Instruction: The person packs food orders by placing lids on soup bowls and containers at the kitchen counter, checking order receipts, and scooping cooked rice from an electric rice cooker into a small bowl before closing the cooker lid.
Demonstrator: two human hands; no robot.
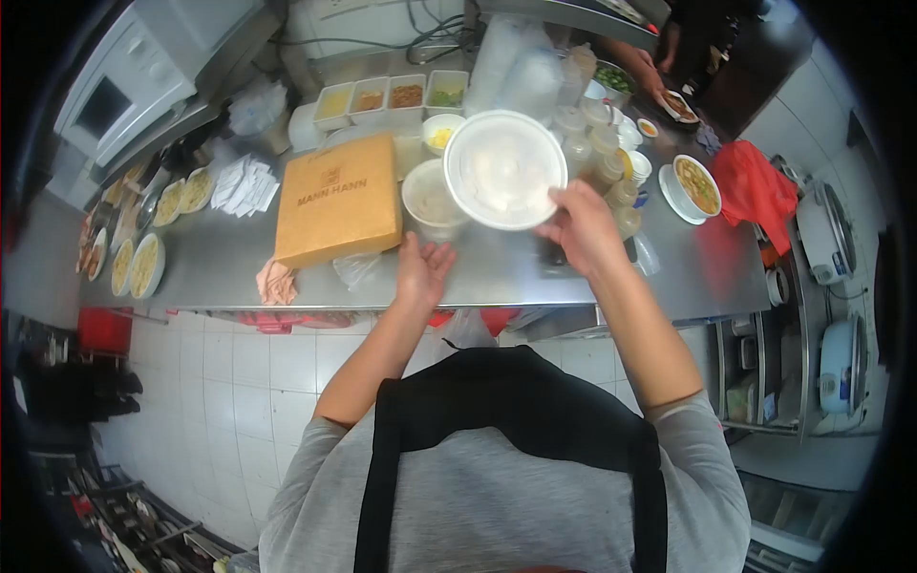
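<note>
My right hand grips the rim of a round white takeout container, tilted toward me above the counter. Its top looks like a translucent lid, and I cannot make out what is inside. My left hand is palm up with fingers apart, low at the counter's front. Just beyond those fingers stands a white tub, partly covered by the raised container. To the left of it lies a brown cardboard box printed "MANN HANN".
Behind the box stand several trays of toppings. Sauce bottles line the right, near a soup bowl and a red plastic bag. Bowls of noodles sit far left. A co-worker's hand holds a dish at the back right.
</note>
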